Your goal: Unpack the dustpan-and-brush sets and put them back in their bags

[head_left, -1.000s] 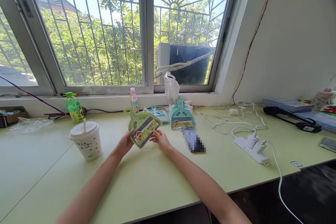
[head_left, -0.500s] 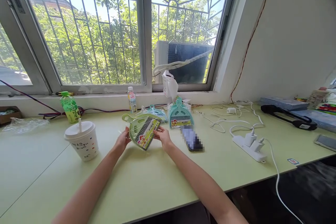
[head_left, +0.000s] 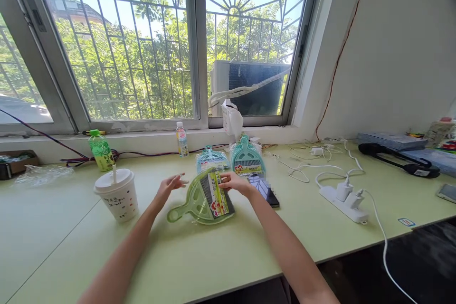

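Observation:
A green dustpan and brush set (head_left: 197, 201) in clear wrapping, with a printed label, is tilted over the table with its handle pointing left toward me. My right hand (head_left: 235, 183) grips its upper right edge, fingers over the label side. My left hand (head_left: 168, 187) is off the set, just to its upper left, with fingers apart and nothing in them. Behind the set, two blue-green dustpan and brush sets stand near the wall: a left one (head_left: 211, 157) and a right one (head_left: 247, 156). A phone (head_left: 263, 191) lies beside my right hand.
A lidded white cup with a straw (head_left: 117, 195) and a green bottle (head_left: 101, 149) stand on the left. A small bottle (head_left: 182, 139) is by the sill. A power strip (head_left: 344, 204) with white cables lies right, near a black strap-like object (head_left: 397, 160).
The green set has turned so that its handle points left and lower, and it has shifted right. My left hand has let go of it; my right hand keeps hold.

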The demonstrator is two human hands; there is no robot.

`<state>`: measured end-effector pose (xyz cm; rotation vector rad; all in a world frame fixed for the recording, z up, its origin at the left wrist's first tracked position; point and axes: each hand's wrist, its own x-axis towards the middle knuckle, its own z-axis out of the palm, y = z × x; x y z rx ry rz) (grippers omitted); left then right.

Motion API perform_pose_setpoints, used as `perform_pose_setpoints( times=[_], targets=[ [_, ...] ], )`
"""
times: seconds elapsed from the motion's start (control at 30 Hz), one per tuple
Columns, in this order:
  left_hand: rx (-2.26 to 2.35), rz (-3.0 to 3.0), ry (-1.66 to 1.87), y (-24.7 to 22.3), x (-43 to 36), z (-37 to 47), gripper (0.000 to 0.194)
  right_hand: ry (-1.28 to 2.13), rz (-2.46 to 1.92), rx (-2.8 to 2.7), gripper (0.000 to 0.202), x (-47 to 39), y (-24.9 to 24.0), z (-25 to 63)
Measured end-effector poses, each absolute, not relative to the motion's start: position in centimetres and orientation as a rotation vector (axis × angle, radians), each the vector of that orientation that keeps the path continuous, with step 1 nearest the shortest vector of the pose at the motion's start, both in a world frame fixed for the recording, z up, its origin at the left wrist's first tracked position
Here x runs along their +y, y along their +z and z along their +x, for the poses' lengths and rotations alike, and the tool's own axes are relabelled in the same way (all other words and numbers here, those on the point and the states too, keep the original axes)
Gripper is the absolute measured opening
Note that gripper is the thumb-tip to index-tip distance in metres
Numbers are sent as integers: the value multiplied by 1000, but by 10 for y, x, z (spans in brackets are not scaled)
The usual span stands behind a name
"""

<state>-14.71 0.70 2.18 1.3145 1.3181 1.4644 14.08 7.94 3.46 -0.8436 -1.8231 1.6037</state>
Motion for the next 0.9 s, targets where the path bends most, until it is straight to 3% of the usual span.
perform_pose_setpoints(
  times=[0.2,0.3,0.53,0.77,0.9],
  targets=[
    [1152,1367,1223,19,8,-129,81,1618,-860,-1808,50,83,31,142],
    [1296,1436,1191,17,7,-126,64,1601,-906,-1720,49,88,27,142],
    [1343,1160,1561,15,7,-154,61,1466,-912,-1335,50,104,28,162],
    [1479,1032,1429,9,10,-144,51,1325,-867,-902,44,113,24,165],
    [1363,811,1578,12,16,-144,56,1298,-834,-854,36,114,17,163]
  ],
)
